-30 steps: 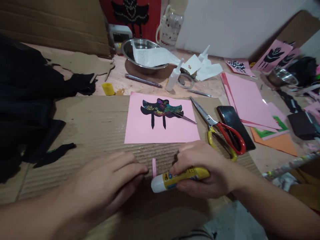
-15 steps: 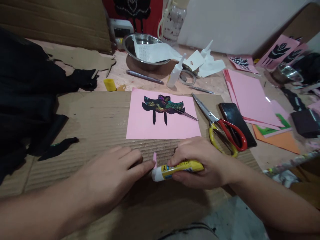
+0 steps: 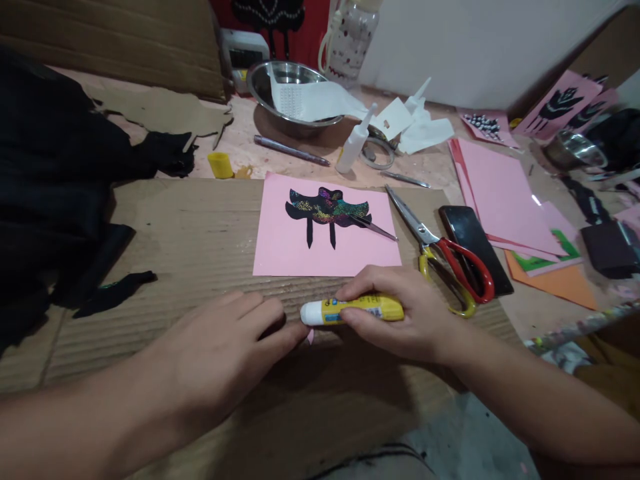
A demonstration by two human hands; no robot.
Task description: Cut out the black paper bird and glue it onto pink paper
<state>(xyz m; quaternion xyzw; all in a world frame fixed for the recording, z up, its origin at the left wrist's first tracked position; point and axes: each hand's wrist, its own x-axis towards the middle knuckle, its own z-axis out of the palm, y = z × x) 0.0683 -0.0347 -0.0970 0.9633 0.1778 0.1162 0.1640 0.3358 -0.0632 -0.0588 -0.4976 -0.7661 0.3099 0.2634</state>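
Observation:
My right hand (image 3: 395,307) is wrapped round a yellow and white glue stick (image 3: 333,311), its white end pointing left. Under that end lies a small pink paper strip (image 3: 311,337), mostly covered. The fingers of my left hand (image 3: 240,347) are bent, and its index fingertip presses the strip onto the cardboard (image 3: 200,233); the thumb is hidden. Just beyond both hands is a pink card (image 3: 280,257) bearing a glittery black cut-out (image 3: 325,210) with two thin legs. Tweezers (image 3: 377,230) rest across the card's right part.
Right of the card lie red-and-yellow-handled scissors (image 3: 425,233) and a phone (image 3: 475,247). Behind it stand a glue bottle (image 3: 353,150), a pen (image 3: 293,151), a yellow cap (image 3: 220,165) and a steel bowl (image 3: 260,100). Black fabric (image 3: 60,147) fills the left; pink sheets (image 3: 515,193) lie right.
My right hand has moved the glue stick away from me along the pink strip, from its near end to its far end. My left hand stays pressed in nearly the same place.

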